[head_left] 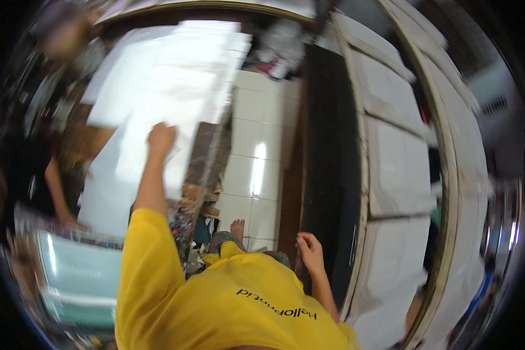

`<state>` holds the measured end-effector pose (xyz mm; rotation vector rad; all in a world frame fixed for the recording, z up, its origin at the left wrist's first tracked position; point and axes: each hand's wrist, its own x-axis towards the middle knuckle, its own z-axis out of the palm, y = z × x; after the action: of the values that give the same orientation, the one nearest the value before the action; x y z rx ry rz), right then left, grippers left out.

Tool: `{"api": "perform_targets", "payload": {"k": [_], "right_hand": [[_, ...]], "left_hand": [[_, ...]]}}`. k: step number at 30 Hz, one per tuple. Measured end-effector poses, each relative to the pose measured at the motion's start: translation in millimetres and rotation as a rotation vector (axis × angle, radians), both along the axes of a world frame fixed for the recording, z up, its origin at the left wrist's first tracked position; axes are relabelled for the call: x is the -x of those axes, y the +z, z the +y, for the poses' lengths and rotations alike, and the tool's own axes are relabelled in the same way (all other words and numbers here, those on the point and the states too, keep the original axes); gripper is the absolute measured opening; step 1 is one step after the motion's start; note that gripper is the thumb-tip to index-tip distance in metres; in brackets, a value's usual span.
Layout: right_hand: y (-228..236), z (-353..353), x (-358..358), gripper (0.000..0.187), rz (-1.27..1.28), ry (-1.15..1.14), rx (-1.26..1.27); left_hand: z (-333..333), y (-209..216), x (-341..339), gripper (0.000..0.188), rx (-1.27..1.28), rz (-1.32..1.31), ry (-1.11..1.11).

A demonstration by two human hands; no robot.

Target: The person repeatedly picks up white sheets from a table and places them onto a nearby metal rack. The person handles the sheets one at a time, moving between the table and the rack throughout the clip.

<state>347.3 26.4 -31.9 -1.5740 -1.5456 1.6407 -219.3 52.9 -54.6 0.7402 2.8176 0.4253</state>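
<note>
My left hand point(162, 140) is closed over a spread of white sheets point(175, 87) on the left worktable, with the edge of a sheet at its fingers. Whether they are paper or cloth, I cannot tell. The sheets overlap in layers, and the farther ones form a stack with stepped edges. Lower down and to the right, my right hand point(311, 252) hangs beside the dark edge of the right-hand table point(331, 175). Its fingers are curled together, and nothing shows in them.
White panels point(396, 166) lie in rows along the right table. A tiled aisle point(256, 146) runs between the tables. Clear plastic bags point(281, 44) sit at its far end. At left are another person's arm point(58, 186) and a pale green screen-like frame point(79, 274).
</note>
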Motion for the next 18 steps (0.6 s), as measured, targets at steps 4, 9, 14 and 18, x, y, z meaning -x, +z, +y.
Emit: {"api": "perform_targets", "payload": {"k": [4, 9, 14, 18], "right_hand": [[6.6, -0.6, 11.2, 0.023, -0.02, 0.017, -0.112], [24.7, 11.4, 39.7, 0.024, 0.248, 0.04, -0.012], [56.4, 16.6, 41.4, 0.027, 0.287, 0.028, -0.211], [71.8, 10.9, 12.9, 0.026, 0.215, -0.008, -0.332]], "left_hand": [[-5.0, -15.4, -1.7, 0.039, -0.047, 0.137, -0.142], [-5.2, 25.7, -103.0, 0.029, -0.399, 0.161, -0.557], [-31.9, 60.0, -280.6, 0.021, -0.529, -0.147, -0.831], [-64.6, 80.5, -385.3, 0.015, -0.488, -0.348, -1.061]]}}
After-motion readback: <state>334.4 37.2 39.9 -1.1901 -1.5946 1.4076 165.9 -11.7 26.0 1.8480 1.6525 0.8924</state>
